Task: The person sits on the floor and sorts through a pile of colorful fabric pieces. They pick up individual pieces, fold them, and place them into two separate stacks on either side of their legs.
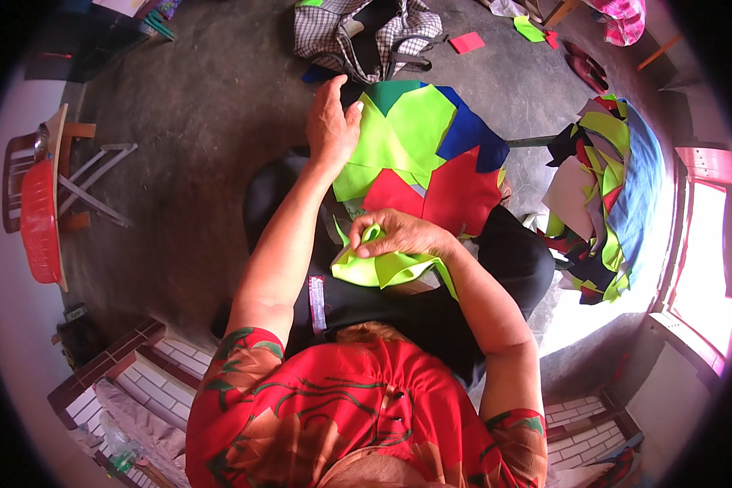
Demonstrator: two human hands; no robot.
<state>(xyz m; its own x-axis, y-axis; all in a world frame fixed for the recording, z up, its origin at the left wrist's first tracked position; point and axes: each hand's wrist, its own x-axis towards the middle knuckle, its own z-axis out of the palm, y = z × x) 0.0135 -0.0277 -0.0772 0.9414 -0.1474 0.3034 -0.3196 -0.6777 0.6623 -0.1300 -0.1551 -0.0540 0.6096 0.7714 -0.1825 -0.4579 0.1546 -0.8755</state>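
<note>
My right hand (407, 235) pinches a crumpled piece of neon yellow-green cloth (382, 270) above my lap. Farther forward, my left hand (333, 126) is stretched out with thumb and fingers apart, at the left edge of a spread of cut cloth pieces. In that spread, a large lime-green piece (419, 122) lies nearest the hand, under a dark green piece (392, 95). Red cloth pieces (464, 193) lie on its near side, and a dark blue piece (472, 130) is on its right. What supports the pieces is mostly hidden.
A checked bag (325, 32) rests on the floor ahead. At the right, a blue cloth bundle (644, 175) holds many-coloured scraps. Loose red (466, 42) and green scraps (529, 29) and dark red shoes (586, 67) lie farther off. A red tray (41, 220) is at the left.
</note>
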